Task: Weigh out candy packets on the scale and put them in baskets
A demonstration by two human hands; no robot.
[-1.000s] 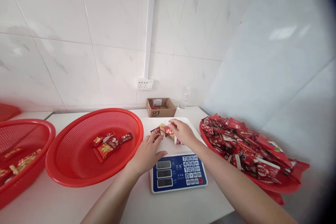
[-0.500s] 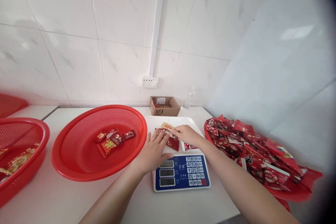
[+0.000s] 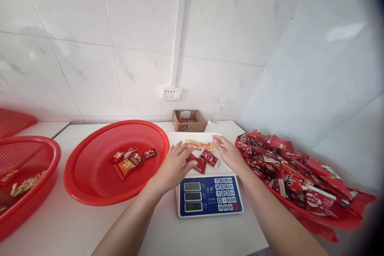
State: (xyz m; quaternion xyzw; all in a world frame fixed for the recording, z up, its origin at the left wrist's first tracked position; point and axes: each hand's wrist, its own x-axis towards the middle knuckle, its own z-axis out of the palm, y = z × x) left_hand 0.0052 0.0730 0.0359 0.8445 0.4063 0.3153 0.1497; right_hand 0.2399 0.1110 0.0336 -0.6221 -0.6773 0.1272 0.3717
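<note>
Over the left part of the white pan point(image 3: 192, 172) of a weighing scale is my left hand point(image 3: 172, 166), fingers spread, partly covering a dark red packet point(image 3: 200, 165). My right hand point(image 3: 229, 152) is at the pan's right side with its fingers apart, close to the end of a gold paper strip point(image 3: 200, 144) with red characters. Between both hands lies a small red-and-white wrapped snack point(image 3: 210, 158). The scale's blue keypad panel point(image 3: 210, 196) faces me.
To the left stands a red mesh basket point(image 3: 81, 184) holding several wrapped snacks point(image 3: 129, 164); another red basket point(image 3: 36, 204) is farther left. At right, a red basket point(image 3: 324, 221) is heaped with red packets point(image 3: 288, 164). A cardboard box point(image 3: 189, 127) and clear plastic bottle point(image 3: 216, 114) stand behind.
My right hand has let go of the gold strip and moved right. The strip now lies flat across the pan's back, and the small snack shows. My left hand has drawn back slightly.
</note>
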